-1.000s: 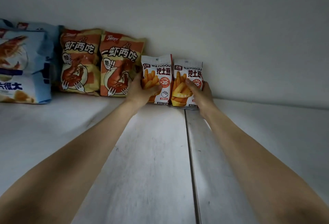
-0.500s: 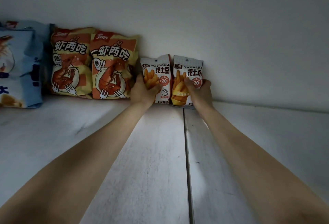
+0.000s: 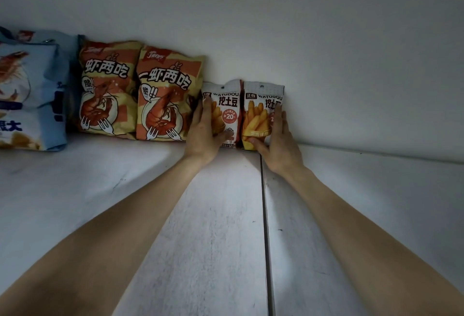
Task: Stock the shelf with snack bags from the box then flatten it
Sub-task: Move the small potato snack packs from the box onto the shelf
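Head view: left hand [image 3: 204, 132] and right hand [image 3: 280, 140], fingers spread flat, press on two fry bags [image 3: 227, 115] at 12 o'clock. Likely light, puffy, crushable; grip the sealed top edge.

This looks like a shop, or a pantry kept like one. A plain white shelf [image 3: 125, 190] runs along a bare white wall [image 3: 326, 39]. Packaged snacks stand on it upright in a row, labels facing out. Kinds are grouped together: two orange shrimp-snack bags [image 3: 165, 97], two small fries bags [image 3: 226, 112], and blue bags [image 3: 27, 94] at the left end.
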The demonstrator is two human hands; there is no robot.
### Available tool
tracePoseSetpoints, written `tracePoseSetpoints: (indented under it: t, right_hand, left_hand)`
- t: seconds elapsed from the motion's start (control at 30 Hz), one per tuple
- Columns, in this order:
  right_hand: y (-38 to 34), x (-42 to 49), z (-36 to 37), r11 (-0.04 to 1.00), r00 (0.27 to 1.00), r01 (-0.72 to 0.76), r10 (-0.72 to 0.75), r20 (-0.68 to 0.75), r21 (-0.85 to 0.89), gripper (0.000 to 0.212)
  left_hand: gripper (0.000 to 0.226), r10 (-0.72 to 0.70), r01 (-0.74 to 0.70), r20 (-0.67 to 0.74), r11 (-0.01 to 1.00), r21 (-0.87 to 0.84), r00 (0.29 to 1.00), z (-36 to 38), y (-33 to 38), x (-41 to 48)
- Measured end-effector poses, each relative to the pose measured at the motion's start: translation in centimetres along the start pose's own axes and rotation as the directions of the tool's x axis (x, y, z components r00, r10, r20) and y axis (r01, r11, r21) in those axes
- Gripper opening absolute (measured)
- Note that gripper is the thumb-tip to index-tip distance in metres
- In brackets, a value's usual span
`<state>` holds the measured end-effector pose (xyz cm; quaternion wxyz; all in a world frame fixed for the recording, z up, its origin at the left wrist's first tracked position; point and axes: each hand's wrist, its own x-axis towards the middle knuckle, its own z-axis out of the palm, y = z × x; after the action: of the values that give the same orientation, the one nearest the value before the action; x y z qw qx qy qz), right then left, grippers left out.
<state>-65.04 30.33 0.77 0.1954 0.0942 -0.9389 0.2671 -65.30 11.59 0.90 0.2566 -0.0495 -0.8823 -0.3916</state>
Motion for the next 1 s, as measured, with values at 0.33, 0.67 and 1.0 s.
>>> tracePoseSetpoints:
  t: [0.33, 0.67, 1.0]
  right_hand:
    - [-1.3, -1.0, -0.7, 0.956, 0.987, -0.159, 0.16, -0.015, -0.245, 0.101]
    - [-3.0, -8.7, -4.4, 0.84, 0.999, -0.023, 0.006, -0.032, -0.542, 0.08]
    - [-6.7, -17.2, -8.6, 0.767, 0.997, 0.055, -0.004, 0.081, -0.639, 0.075]
  left_hand:
    - [0.095, -0.035, 0.035, -0.003, 0.999, 0.04, 0.999, -0.2, 1.0, -1.5]
    - [0.08, 0.021, -0.079, 0.187, 0.949, 0.306, 0.982, -4.3, 1.4, -8.5]
    - [0.069, -0.137, -0.171, 0.395, 0.74, 0.651, 0.909, -10.7, 4.8, -16.2]
